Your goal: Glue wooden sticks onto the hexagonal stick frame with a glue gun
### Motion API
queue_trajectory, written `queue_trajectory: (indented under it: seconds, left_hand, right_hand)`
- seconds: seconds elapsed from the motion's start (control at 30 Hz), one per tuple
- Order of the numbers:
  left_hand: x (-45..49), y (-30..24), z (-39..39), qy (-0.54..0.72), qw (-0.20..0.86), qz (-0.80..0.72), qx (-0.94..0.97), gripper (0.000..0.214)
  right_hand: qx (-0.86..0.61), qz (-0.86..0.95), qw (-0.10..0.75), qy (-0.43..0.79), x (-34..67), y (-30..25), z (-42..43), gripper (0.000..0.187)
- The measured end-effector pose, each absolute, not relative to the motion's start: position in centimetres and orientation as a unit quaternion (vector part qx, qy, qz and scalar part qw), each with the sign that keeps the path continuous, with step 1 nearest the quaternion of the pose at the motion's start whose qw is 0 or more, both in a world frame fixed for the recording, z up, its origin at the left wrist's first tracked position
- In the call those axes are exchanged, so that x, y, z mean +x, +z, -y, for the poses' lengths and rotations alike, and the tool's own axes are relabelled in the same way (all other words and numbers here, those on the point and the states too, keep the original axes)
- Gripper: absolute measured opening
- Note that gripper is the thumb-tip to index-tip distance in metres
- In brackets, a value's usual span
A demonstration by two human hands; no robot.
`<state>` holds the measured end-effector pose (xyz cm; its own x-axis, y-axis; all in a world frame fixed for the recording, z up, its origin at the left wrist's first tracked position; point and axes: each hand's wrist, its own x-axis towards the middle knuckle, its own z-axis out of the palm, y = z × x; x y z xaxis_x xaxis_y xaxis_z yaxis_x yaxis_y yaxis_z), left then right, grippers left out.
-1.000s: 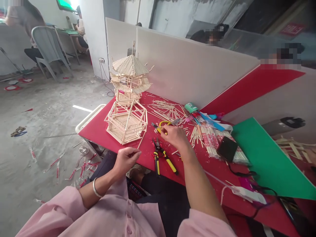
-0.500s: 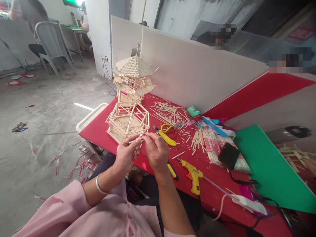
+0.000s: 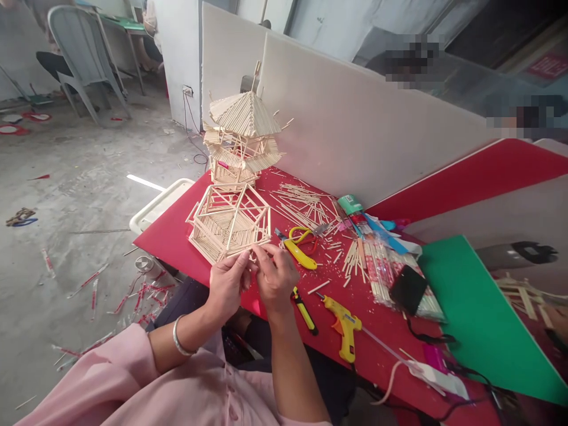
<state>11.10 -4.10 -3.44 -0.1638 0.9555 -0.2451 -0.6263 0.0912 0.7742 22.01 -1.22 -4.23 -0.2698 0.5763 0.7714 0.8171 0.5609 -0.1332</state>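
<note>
My left hand (image 3: 228, 281) and my right hand (image 3: 277, 275) meet at the table's near edge, fingers closed in a pinch. A small pale piece, apparently a wooden stick (image 3: 252, 255), is between their fingertips, mostly hidden. Just beyond them stands a six-sided frame (image 3: 228, 222) of thin wooden sticks with a slatted floor. Behind it rises a tiered stick pagoda (image 3: 244, 118) with a pointed roof. To the right of my hands lie a yellow cutter knife (image 3: 304, 310), a yellow glue gun (image 3: 344, 325) and a yellow-handled cutting tool (image 3: 302, 254).
Loose sticks (image 3: 306, 204) are spread over the red table (image 3: 168, 236). Packed sticks (image 3: 381, 266), a black device (image 3: 408, 289) and a green board (image 3: 483, 319) are at the right. White panels (image 3: 346, 124) stand behind. Wrappers (image 3: 142, 296) litter the floor; a chair (image 3: 82, 53) stands farther off.
The camera view has shifted slightly. My hands stay together at the frame's near side, still pinching, with the fingertips slightly rearranged. The tools and stick structures have not visibly moved on the table.
</note>
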Motion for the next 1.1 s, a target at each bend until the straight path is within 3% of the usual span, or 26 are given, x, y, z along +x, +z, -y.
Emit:
queue_trajectory:
  seconds: [1.1]
  left_hand:
    - [11.4,-2.9,3.1,0.649,0.620,-0.409,0.164,0.053]
  right_hand:
    - [-0.427,0.804,0.398,-0.114,22.3,-4.5,0.6,0.034]
